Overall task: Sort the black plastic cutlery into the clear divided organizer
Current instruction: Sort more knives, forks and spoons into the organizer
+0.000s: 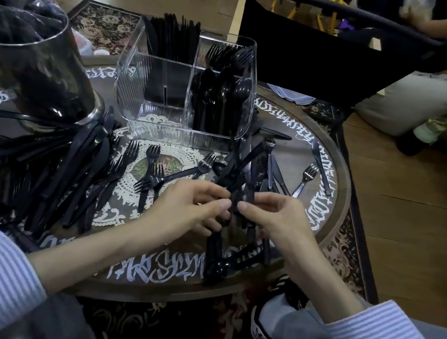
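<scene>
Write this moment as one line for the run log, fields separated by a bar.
left hand: holds cutlery bundle | right hand: holds same bundle | organizer: front-left compartment empty | loose forks on table

one clear organizer (185, 85) stands on one round desk (272, 273). one dark cup (35, 61) stands left of the organizer. two hands (188, 208) (270, 219) hold cutlery. the loose forks, knives and spoons near the organizer are too many to count.

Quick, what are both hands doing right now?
Left hand: fingers curled, pinching a bunch of black cutlery.
Right hand: fingers curled, pinching the same bunch from the other side.
</scene>
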